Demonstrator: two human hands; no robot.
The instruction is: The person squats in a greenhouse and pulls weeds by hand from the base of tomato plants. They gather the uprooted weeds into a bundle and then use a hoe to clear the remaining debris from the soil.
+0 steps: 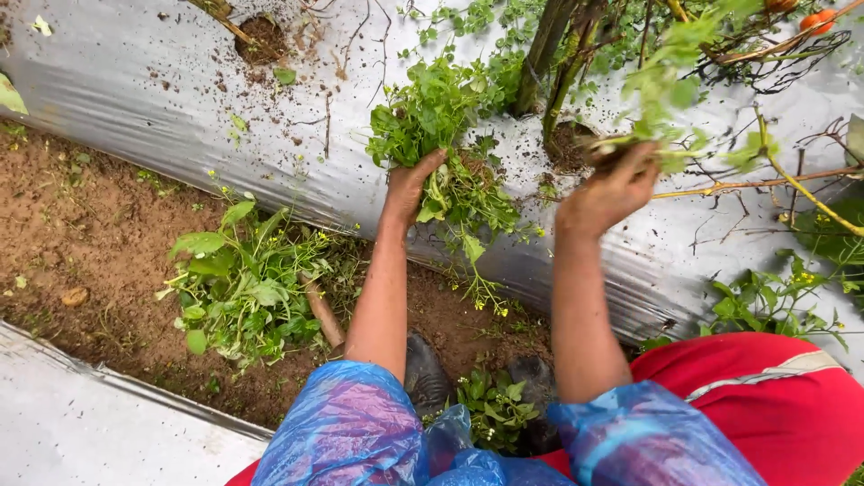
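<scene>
My left hand (409, 184) is closed around a thick bunch of green weeds (430, 112) that rises above it and trails below over the silver plastic mulch sheet (162, 99). My right hand (612, 189) grips a smaller tuft of weeds (666, 94) with dark soil at its roots, just right of the planting hole (569, 144). Woody plant stems (551, 45) stand in that hole between both hands. Blue plastic sleeves (351, 423) cover my upper arms.
A pile of pulled weeds (243, 283) lies on the brown soil furrow (81, 234). Dark boots (425, 373) stand in the furrow. Another mulch sheet (81, 432) is at lower left, a red garment (774, 405) at lower right. Thin yellow branches (765, 184) cross the right.
</scene>
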